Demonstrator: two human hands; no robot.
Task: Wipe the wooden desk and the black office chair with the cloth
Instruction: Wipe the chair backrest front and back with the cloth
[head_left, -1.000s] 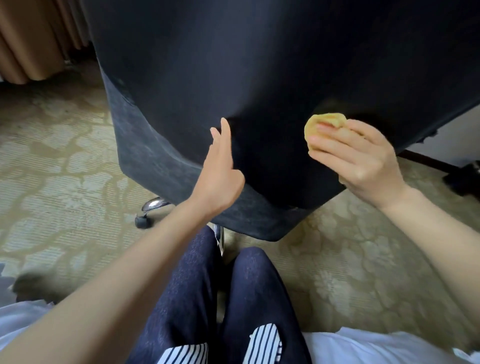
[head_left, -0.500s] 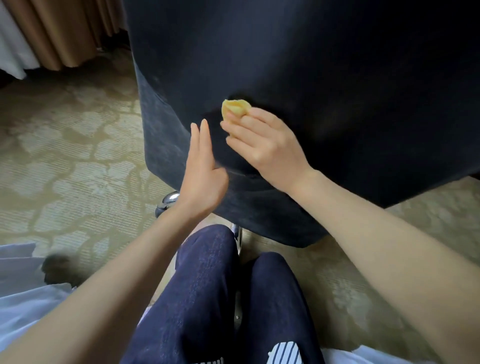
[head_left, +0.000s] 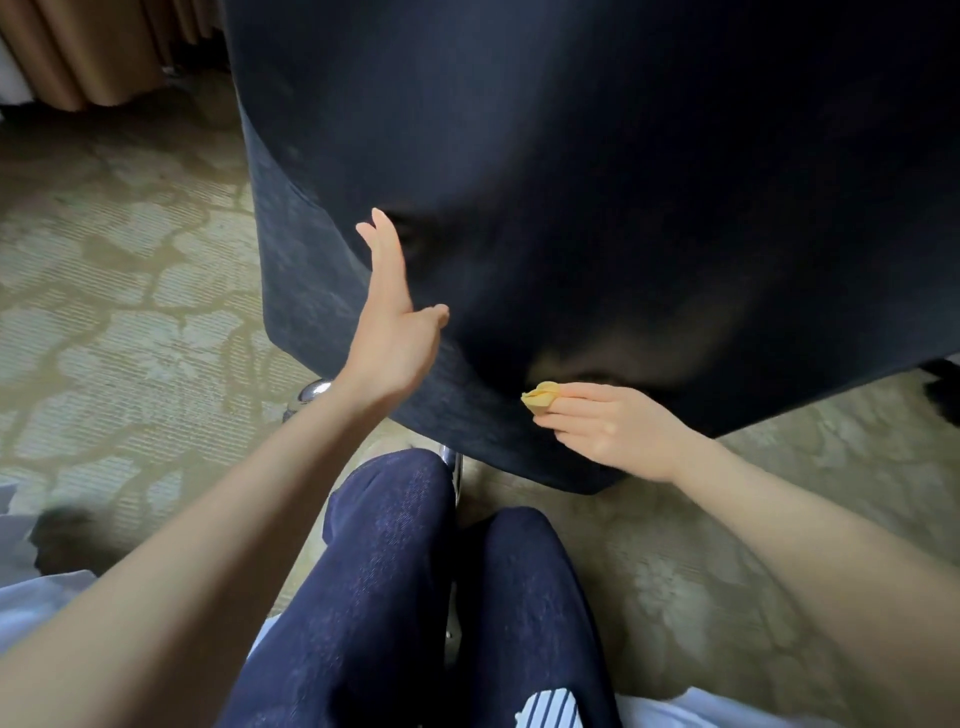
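The back of the black office chair (head_left: 597, 182) fills the upper part of the view, close in front of me. My left hand (head_left: 392, 322) lies flat against its lower left part, fingers straight and pointing up. My right hand (head_left: 608, 426) holds a small folded yellow cloth (head_left: 540, 397) and presses it against the chair back near its bottom edge. The wooden desk is not in view.
My knees (head_left: 415, 571) in dark trousers are just below the chair. A chrome chair leg with a castor (head_left: 306, 397) shows under its left edge. Patterned carpet (head_left: 130, 312) spreads all around. Tan curtains (head_left: 88, 47) hang at the top left.
My right hand has swept the cloth down and to the right, from beside my left fingertips to the chair back's bottom edge. My left hand stays flat on the chair.
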